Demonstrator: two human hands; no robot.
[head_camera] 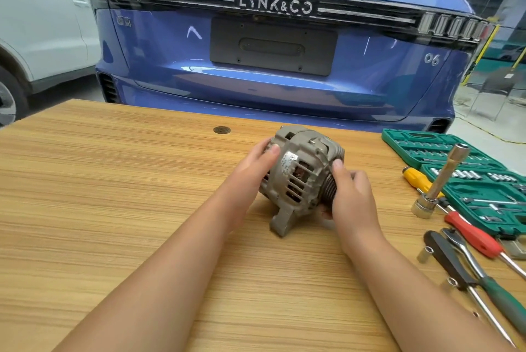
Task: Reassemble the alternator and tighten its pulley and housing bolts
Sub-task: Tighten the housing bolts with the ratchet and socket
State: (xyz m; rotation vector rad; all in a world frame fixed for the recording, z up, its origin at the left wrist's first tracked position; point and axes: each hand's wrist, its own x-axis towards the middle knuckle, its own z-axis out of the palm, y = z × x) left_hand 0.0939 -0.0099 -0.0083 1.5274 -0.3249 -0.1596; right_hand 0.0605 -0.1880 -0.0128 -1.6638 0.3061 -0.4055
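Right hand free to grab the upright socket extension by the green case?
Probably not yet: the right hand grips the alternator at its pulley. The path to the socket extension looks clear across bare table once it lets go.

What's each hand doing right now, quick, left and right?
Left hand: holds the rear of the alternator, fingers curled on its housing.
Right hand: grips the pulley end of the alternator.

A grey alternator (301,178) lies on the wooden table (113,181), the left hand (253,169) holding its housing and the right hand (351,195) gripping its pulley (328,188). At the right lie a green socket case (455,175), screwdrivers (469,240) and a ratchet (466,255); a blue car (270,53) stands beyond.
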